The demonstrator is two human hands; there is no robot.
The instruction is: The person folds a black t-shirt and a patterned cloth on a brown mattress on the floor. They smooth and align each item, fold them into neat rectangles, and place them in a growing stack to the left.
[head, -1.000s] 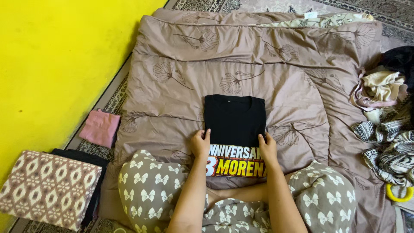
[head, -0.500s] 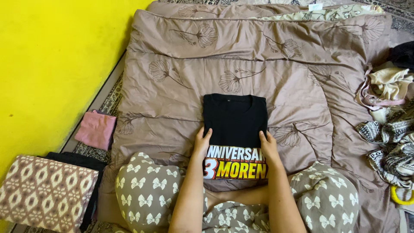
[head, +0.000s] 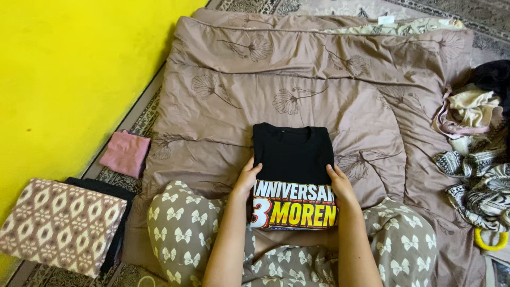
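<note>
Change: both hands have slid toward the near end of the folded shirt, and its printed near edge now sits lifted over the lap rather than flat on the quilt.
Left hand [head: 247, 178]: clamped on the left edge of the folded black T-shirt [head: 294, 159] — thumb on top, fingers tucked beneath the cloth.
Right hand [head: 340, 183]: clamped on the shirt's right edge in the same manner — thumb above, fingers hidden under the fabric.
Folded black T-shirt: a narrow rectangle, neckline pointing away from the person, bold printed lettering in white, yellow and red across its near part; it lies at the middle of the near edge of the quilt, the near end overhanging the lap.
Quilt [head: 319, 69]: brown, with a line-drawn flower pattern, spread over a patterned carpet [head: 133, 125].
Legs [head: 183, 223]: in grey trousers with white bows, knees on the quilt's near edge on both sides of the shirt.
Left edge of quilt: a folded pink cloth [head: 125, 153] just beside it; nearer the person, a folded brown diamond-patterned cloth [head: 59, 225] stacked on a black garment [head: 106, 189], along the yellow wall [head: 64, 74].
Right edge of quilt: a loose heap of unfolded clothes [head: 475, 154] with a yellow ring [head: 490, 242] at its near end.
</note>
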